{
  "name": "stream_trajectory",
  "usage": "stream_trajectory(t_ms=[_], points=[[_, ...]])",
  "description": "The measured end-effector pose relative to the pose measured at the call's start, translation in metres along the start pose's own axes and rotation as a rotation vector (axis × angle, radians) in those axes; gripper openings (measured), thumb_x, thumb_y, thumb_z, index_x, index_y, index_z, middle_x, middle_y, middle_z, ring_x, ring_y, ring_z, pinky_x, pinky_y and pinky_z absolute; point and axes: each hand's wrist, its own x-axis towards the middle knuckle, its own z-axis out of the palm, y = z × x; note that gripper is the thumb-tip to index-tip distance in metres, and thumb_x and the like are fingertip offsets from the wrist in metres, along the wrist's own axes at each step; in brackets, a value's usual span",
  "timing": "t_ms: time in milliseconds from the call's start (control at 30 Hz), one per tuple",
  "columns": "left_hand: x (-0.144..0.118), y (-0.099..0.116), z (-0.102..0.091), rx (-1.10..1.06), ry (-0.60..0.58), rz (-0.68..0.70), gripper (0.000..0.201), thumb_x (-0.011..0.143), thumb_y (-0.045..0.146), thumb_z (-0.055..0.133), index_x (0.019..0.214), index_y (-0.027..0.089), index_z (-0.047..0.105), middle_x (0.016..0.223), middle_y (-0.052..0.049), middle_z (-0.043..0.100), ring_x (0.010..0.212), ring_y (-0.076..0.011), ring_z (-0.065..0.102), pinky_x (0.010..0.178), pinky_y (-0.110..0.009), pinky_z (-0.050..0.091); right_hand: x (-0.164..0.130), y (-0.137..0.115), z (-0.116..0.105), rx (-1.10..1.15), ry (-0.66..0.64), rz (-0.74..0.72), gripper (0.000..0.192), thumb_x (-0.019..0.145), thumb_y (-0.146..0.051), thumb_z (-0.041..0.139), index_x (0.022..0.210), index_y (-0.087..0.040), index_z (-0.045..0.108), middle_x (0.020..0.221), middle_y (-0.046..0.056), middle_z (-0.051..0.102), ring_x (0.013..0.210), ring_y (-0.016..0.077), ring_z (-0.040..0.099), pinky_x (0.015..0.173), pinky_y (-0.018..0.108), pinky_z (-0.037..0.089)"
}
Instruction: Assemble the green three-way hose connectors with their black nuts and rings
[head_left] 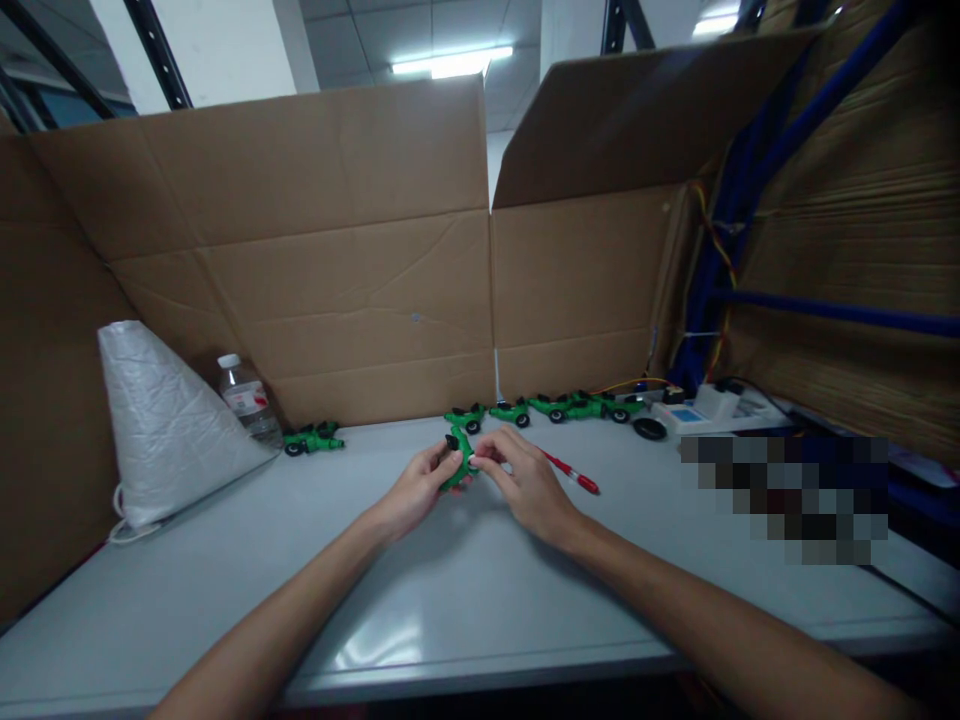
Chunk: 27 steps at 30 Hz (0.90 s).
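Both my hands meet over the middle of the grey table [225, 560]. My left hand [414, 490] and my right hand [525, 482] together hold a small green toy vehicle [459, 462] with a black wheel at its top. The fingers of both hands pinch it from either side, just above the tabletop. A red pen [574, 474] lies on the table just right of my right hand.
A row of green toy vehicles [555, 407] stands along the cardboard back wall [337, 300], one more [313, 438] at the left. A white bag [161, 420] and a water bottle [247, 398] stand at the left. A white device [701, 410] with cables sits at the right.
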Motion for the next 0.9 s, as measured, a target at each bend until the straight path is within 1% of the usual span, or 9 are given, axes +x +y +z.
stream_trajectory(t_ms=[133, 267, 367, 433, 533, 600, 667, 733, 900], points=[[0.0, -0.002, -0.002, 0.032, -0.011, 0.005, 0.048, 0.089, 0.052, 0.078, 0.115, 0.014, 0.067, 0.106, -0.008, 0.065, 0.085, -0.0162, 0.06, 0.073, -0.027, 0.044, 0.001, 0.0, 0.0, 0.018, -0.007, 0.024, 0.011, 0.099, -0.015, 0.061, 0.09, -0.022, 0.06, 0.09, 0.002, 0.061, 0.085, 0.0195, 0.059, 0.079, 0.032, 0.046], [0.0, -0.002, -0.004, 0.108, -0.019, 0.025, 0.048, 0.091, 0.056, 0.074, 0.11, 0.014, 0.066, 0.1, -0.007, 0.064, 0.084, -0.0166, 0.059, 0.073, -0.026, 0.044, 0.003, 0.0, 0.0, 0.046, -0.028, 0.051, 0.012, 0.098, -0.016, 0.062, 0.088, -0.022, 0.061, 0.088, 0.001, 0.06, 0.083, 0.0183, 0.059, 0.077, 0.031, 0.045], [0.0, -0.003, -0.005, 0.138, -0.029, 0.046, 0.045, 0.094, 0.057, 0.07, 0.107, 0.014, 0.066, 0.096, -0.006, 0.062, 0.082, -0.0155, 0.057, 0.071, -0.025, 0.043, 0.004, 0.002, 0.001, 0.126, -0.024, 0.091, 0.012, 0.097, -0.021, 0.064, 0.085, -0.021, 0.06, 0.087, 0.0, 0.059, 0.082, 0.0176, 0.059, 0.075, 0.03, 0.046], [0.001, -0.002, -0.005, 0.151, -0.038, 0.051, 0.046, 0.095, 0.058, 0.067, 0.105, 0.014, 0.065, 0.092, -0.005, 0.06, 0.08, -0.0151, 0.056, 0.07, -0.025, 0.043, 0.005, 0.007, 0.003, 0.239, -0.007, 0.178, 0.012, 0.093, -0.027, 0.07, 0.09, -0.022, 0.06, 0.089, -0.001, 0.058, 0.081, 0.0171, 0.06, 0.074, 0.03, 0.049], [-0.001, 0.003, -0.003, 0.213, -0.042, 0.071, 0.047, 0.096, 0.061, 0.064, 0.104, 0.014, 0.066, 0.091, -0.005, 0.06, 0.08, -0.0155, 0.055, 0.07, -0.025, 0.042, 0.006, 0.016, 0.007, 0.478, -0.04, 0.354, 0.032, 0.086, -0.04, 0.078, 0.104, -0.023, 0.058, 0.097, 0.0, 0.061, 0.074, 0.0156, 0.063, 0.068, 0.031, 0.053], [-0.002, 0.008, -0.002, 0.274, -0.031, 0.085, 0.048, 0.096, 0.062, 0.063, 0.103, 0.014, 0.066, 0.091, -0.005, 0.06, 0.081, -0.0159, 0.054, 0.07, -0.025, 0.042, 0.006, 0.021, 0.009, 0.574, -0.127, 0.397, 0.036, 0.086, -0.049, 0.077, 0.1, -0.021, 0.058, 0.092, 0.0, 0.063, 0.07, 0.0159, 0.064, 0.066, 0.031, 0.054], [-0.004, 0.011, -0.001, 0.325, -0.017, 0.091, 0.049, 0.096, 0.063, 0.061, 0.1, 0.014, 0.066, 0.089, -0.004, 0.059, 0.08, -0.0162, 0.053, 0.07, -0.026, 0.042, 0.005, 0.023, 0.01, 0.591, -0.184, 0.401, 0.038, 0.087, -0.055, 0.075, 0.089, -0.02, 0.058, 0.08, -0.002, 0.061, 0.068, 0.0162, 0.064, 0.064, 0.03, 0.054], [-0.005, 0.012, -0.001, 0.363, -0.01, 0.09, 0.049, 0.097, 0.064, 0.059, 0.098, 0.015, 0.064, 0.086, -0.003, 0.057, 0.079, -0.0158, 0.052, 0.071, -0.026, 0.041, 0.004, 0.022, 0.009, 0.573, -0.193, 0.398, 0.041, 0.087, -0.057, 0.075, 0.082, -0.02, 0.056, 0.073, -0.003, 0.059, 0.065, 0.0157, 0.063, 0.062, 0.029, 0.052], [-0.006, 0.011, -0.002, 0.384, -0.027, 0.05, 0.05, 0.098, 0.066, 0.055, 0.093, 0.016, 0.059, 0.077, 0.0, 0.053, 0.07, -0.0134, 0.047, 0.064, -0.025, 0.036, 0.005, 0.02, 0.005, 0.554, -0.209, 0.408, 0.044, 0.087, -0.06, 0.075, 0.081, -0.021, 0.056, 0.07, -0.003, 0.06, 0.062, 0.0152, 0.062, 0.062, 0.03, 0.053]])
